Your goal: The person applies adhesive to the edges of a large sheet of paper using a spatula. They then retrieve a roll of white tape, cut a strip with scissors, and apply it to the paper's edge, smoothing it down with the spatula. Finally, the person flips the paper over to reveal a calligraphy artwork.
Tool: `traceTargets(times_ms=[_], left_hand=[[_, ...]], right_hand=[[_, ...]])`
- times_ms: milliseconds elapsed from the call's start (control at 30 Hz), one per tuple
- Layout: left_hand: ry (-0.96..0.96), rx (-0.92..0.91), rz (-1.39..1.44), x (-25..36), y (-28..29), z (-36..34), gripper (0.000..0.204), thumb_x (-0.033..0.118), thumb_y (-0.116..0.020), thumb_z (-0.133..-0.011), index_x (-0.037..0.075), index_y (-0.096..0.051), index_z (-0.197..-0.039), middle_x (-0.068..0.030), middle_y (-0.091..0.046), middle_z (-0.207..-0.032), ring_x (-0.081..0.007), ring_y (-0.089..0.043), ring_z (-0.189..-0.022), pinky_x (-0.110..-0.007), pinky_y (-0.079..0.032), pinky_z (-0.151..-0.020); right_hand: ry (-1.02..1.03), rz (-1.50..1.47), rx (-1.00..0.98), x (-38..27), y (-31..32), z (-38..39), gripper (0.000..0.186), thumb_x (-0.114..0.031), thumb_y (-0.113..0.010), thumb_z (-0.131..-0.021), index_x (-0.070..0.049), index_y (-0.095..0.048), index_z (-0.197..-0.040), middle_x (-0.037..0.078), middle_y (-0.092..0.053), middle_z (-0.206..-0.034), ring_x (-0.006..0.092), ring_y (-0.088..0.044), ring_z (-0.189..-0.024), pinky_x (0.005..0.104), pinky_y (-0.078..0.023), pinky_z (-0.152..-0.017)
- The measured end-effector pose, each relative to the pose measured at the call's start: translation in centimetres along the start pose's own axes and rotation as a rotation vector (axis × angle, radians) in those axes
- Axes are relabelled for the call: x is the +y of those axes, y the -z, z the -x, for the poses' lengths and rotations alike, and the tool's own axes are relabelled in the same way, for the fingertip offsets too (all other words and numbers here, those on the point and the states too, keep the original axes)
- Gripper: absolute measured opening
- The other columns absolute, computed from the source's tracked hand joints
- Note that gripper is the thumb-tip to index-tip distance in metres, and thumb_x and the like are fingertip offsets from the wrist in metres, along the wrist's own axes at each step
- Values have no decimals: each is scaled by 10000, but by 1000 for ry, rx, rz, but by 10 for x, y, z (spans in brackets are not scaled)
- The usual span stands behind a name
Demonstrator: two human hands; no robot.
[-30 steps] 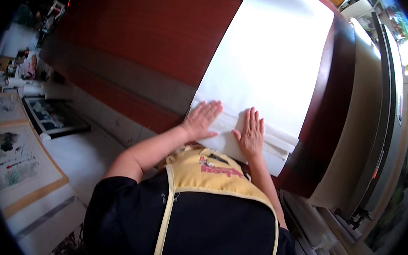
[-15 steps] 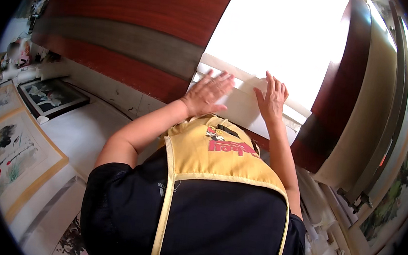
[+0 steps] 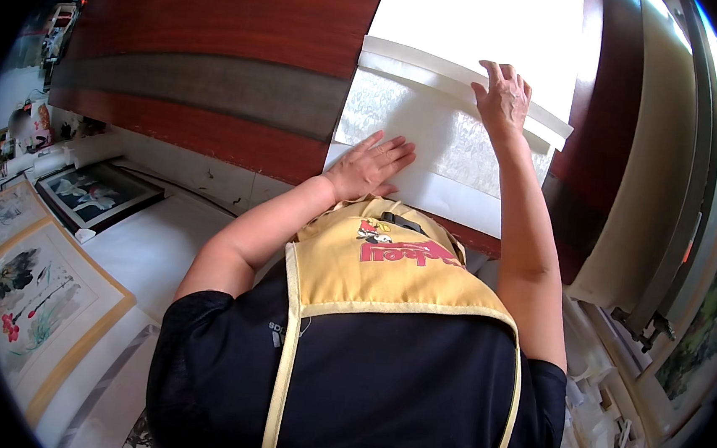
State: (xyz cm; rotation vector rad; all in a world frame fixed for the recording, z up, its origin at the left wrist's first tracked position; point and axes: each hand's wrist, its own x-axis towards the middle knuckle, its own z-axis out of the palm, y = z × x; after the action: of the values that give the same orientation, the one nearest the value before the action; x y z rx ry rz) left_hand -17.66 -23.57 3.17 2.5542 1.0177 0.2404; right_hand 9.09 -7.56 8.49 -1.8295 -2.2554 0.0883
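A white sheet (image 3: 484, 23) lies on the red-brown wooden table (image 3: 224, 11). Across its lower part is a translucent, shimmering sheet (image 3: 384, 108), topped by a narrow pale strip (image 3: 421, 67). My left hand (image 3: 367, 167) lies with fingers spread on the lower part of the sheets, just above my yellow apron. My right hand (image 3: 505, 101) is over the pale strip toward the right, fingers bent and apart, thumb out to the left; whether its fingertips press on it I cannot tell.
At the left are flower paintings (image 3: 49, 309) and a dark-framed picture (image 3: 99, 199). A long metal bar with clamps (image 3: 656, 290) runs along the right, beside a landscape painting (image 3: 699, 335). Loose white papers (image 3: 591, 419) lie at lower right.
My right hand has moved upward and curled its fingers. The pale strip is farther up the sheet, showing more of the shimmering part. My left hand has shifted slightly within the view.
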Motion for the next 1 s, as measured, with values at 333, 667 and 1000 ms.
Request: traceTargets(times_ms=[333,667,1000], left_hand=[[-44,192,-306,-28,44,-22,401,78,-616,-809,45,-625,-1208,-113,-647,-1261,-264,-636,-1148,-382,-527,-942],[-75,90,-360,-12,49,-32,294,158,-658,-786,56,-620,-1060,-74,-635,-1042,-200,-624,-935,-303,-533,-732],[-391,213,-2,5,42,-47,295,105,-581,-839,13,-608,-1118,-116,-633,-1128,-265,-628,-1067,-364,-532,-927]], right_hand=[[342,95,-388,-23,17,140,760,-103,-654,-810,-61,-374,-1515,185,-429,-1496,375,-429,-1374,463,-374,-1129],[309,32,-342,-27,16,136,519,-23,-534,-896,-3,-490,-1414,198,-505,-1427,388,-494,-1341,457,-485,-1039],[347,107,-120,-24,-3,133,302,-107,-563,-911,-30,-605,-1200,133,-639,-1204,301,-662,-1105,377,-577,-872]])
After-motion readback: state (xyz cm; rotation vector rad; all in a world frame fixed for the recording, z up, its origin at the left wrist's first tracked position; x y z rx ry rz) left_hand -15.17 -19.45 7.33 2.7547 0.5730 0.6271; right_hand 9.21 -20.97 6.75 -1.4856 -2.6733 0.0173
